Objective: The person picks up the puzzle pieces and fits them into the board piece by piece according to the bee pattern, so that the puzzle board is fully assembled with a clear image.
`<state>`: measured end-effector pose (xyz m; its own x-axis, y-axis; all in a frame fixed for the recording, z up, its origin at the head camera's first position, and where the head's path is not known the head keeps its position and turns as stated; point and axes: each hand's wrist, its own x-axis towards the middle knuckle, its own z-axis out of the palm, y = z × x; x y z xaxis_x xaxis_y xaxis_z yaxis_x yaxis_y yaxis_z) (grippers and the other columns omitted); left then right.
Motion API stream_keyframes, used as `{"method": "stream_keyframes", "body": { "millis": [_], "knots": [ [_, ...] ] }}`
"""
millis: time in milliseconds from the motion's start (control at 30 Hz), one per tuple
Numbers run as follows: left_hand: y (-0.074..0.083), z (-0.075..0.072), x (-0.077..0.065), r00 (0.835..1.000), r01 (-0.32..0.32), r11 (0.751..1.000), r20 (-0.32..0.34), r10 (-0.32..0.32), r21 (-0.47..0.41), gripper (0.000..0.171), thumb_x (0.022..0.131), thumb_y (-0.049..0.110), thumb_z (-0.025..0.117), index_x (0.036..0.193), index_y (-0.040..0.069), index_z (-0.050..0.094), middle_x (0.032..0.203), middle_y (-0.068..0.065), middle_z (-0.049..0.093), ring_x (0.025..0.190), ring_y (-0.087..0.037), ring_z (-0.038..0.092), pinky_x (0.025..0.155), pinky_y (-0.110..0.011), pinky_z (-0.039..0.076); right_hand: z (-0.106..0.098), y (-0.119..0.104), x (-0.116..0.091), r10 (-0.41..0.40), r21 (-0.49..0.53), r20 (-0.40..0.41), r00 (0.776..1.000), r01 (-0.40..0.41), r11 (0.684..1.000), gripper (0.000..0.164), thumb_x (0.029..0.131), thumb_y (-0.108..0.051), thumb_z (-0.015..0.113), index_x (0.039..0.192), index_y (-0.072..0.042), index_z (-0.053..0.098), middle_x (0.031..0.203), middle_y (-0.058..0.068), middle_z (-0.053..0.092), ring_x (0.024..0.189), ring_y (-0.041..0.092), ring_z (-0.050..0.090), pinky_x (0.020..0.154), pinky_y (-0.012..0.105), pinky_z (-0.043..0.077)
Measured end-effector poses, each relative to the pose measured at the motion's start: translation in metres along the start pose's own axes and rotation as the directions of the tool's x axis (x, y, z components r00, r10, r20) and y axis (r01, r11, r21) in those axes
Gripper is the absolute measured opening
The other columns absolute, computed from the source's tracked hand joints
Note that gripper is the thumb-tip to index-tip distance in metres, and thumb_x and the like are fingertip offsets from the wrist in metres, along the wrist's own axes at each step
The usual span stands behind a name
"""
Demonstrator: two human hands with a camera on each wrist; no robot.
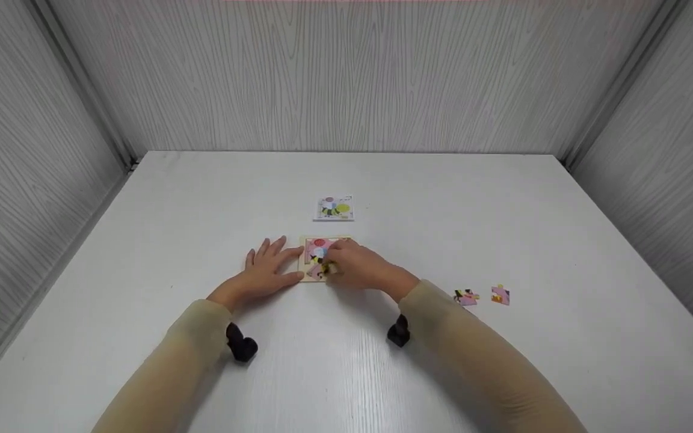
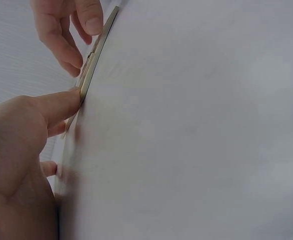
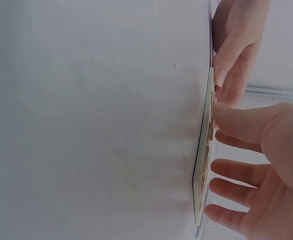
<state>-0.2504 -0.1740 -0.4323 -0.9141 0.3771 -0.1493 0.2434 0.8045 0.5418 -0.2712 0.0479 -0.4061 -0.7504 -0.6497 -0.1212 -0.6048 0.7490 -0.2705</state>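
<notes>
A square wooden puzzle board (image 1: 302, 278) lies flat near the middle of the table, partly filled with pink, bee-patterned pieces. My left hand (image 1: 267, 272) has its fingers spread on the left. Its thumb (image 2: 61, 106) and index fingertip touch the board's left edge. Over the board's right half, my right hand (image 1: 355, 264) bends down and pinches a yellow-and-black puzzle piece (image 1: 326, 267) between thumb and index finger, low against the board. From the right wrist, the other fingers (image 3: 236, 190) reach along the board's edge. The right hand hides much of the board's right side.
Behind the board lies a square picture card (image 1: 334, 208) with a bee on it. Two loose puzzle pieces, one dark and pink (image 1: 466, 297) and one pink and orange (image 1: 500, 294), lie to the right, close to the right sleeve. Grey wood-grain panels (image 1: 346, 78) enclose the white table.
</notes>
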Motion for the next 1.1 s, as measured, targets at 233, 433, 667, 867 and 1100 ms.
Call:
{"method": "stream_keyframes", "body": {
  "millis": [233,433,667,867,1100],
  "knots": [
    [0.0005,-0.0003,-0.0003,1.0,0.0,1.0,-0.004,0.0,0.001,0.064,0.092,0.048,0.048,0.146,0.02,0.031,0.154,-0.017,0.004,0.138,-0.04,-0.011,0.104,-0.059,-0.009,-0.0006,-0.0043,0.0037,0.022,0.0,-0.001,1.0,-0.022,1.0,0.032,0.087,-0.025,0.066,0.116,-0.012,0.064,0.122,0.004,0.054,0.116,0.02,0.045,0.099,0.035,0.038],
    [-0.0001,0.0003,0.0003,1.0,0.004,1.0,-0.004,-0.004,0.009,0.064,0.092,0.05,0.048,0.146,0.02,0.031,0.154,-0.017,0.003,0.138,-0.039,-0.011,0.104,-0.059,-0.009,-0.0003,-0.0083,0.0071,0.026,-0.014,-0.027,0.999,-0.026,1.0,0.038,0.083,-0.036,0.07,0.113,-0.012,0.065,0.121,0.004,0.054,0.114,0.02,0.046,0.098,0.035,0.038],
    [-0.0013,0.0005,0.0009,1.0,0.004,1.0,-0.005,-0.004,0.012,0.064,0.092,0.05,0.049,0.146,0.021,0.03,0.154,-0.016,0.004,0.138,-0.039,-0.011,0.103,-0.06,-0.01,0.0019,-0.0106,0.0084,0.041,-0.039,-0.032,0.999,-0.042,0.998,0.044,0.082,-0.041,0.069,0.114,-0.011,0.061,0.125,0.007,0.052,0.116,0.022,0.045,0.098,0.036,0.039],
    [-0.0011,0.001,0.0004,1.0,-0.005,1.0,-0.006,0.005,0.005,0.065,0.092,0.05,0.048,0.146,0.02,0.031,0.154,-0.017,0.004,0.138,-0.04,-0.01,0.103,-0.06,-0.01,0.0046,-0.0096,0.009,-0.008,-0.055,-0.047,0.999,0.005,0.998,0.039,0.085,-0.035,0.068,0.114,-0.011,0.06,0.122,0.006,0.053,0.117,0.023,0.045,0.097,0.035,0.039],
    [-0.0019,0.0008,0.0008,1.0,0.0,1.0,-0.003,0.0,0.014,0.065,0.092,0.05,0.048,0.147,0.021,0.03,0.154,-0.016,0.004,0.138,-0.039,-0.01,0.104,-0.059,-0.009,0.004,-0.0094,0.0081,0.0,-0.022,-0.042,0.999,-0.001,1.0,0.035,0.087,-0.029,0.065,0.118,-0.013,0.06,0.125,0.006,0.052,0.119,0.023,0.043,0.099,0.036,0.038]
  ]
}}
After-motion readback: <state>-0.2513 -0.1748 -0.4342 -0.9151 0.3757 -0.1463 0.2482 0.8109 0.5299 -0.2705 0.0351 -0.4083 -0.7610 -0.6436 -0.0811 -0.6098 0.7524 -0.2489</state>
